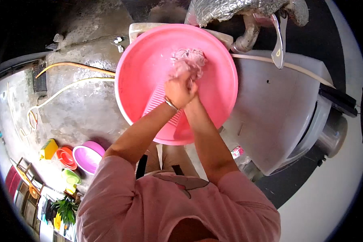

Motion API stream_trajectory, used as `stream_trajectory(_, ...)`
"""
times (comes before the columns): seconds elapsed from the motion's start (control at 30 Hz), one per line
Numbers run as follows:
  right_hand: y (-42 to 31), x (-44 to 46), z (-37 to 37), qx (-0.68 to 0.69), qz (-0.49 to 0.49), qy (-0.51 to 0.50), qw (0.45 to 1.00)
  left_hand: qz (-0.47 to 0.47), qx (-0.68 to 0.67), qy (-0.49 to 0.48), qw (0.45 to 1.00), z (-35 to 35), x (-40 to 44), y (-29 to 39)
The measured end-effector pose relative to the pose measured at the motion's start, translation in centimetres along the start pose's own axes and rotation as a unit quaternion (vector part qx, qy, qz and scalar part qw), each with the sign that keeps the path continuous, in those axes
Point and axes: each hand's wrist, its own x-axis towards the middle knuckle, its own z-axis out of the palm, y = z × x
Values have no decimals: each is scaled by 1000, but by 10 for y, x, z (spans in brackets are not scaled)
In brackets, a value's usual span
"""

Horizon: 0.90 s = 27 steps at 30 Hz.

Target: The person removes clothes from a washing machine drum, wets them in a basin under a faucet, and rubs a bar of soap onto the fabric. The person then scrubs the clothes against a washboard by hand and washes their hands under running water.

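Note:
My left hand [177,92], with a bracelet at its wrist, is closed on a bunched, wet-looking pale pink cloth [188,59]. Pressed close beside it, my right hand [192,89] also grips the cloth; its fingers are partly hidden behind the left hand. Both hands are over a large pink basin [135,52]. Beneath my wrists a pink ridged washboard [155,101] leans in the basin, its lower end near the front rim. The cloth and fingers are slightly blurred.
A white washing machine [270,105] stands to the right, below a foil-wrapped pipe [226,10]. Yellowish hoses [74,65] run along the wet concrete floor at left. A purple basin [86,158], a red basin [66,157] and a yellow jug [49,149] sit lower left.

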Motion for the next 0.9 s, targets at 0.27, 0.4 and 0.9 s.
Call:
stream_trajectory(0.27,15,12,-60,270,-16,-83,959,120,-51,68,989,12,-16,-1)
stream_trajectory(0.4,24,14,-95,142,28,-162,976,-117,-130,116,978,20,2,-65)
stream_trajectory(0.9,-34,-12,-90,-96,-46,180,978,40,275,-38,960,33,8,-232)
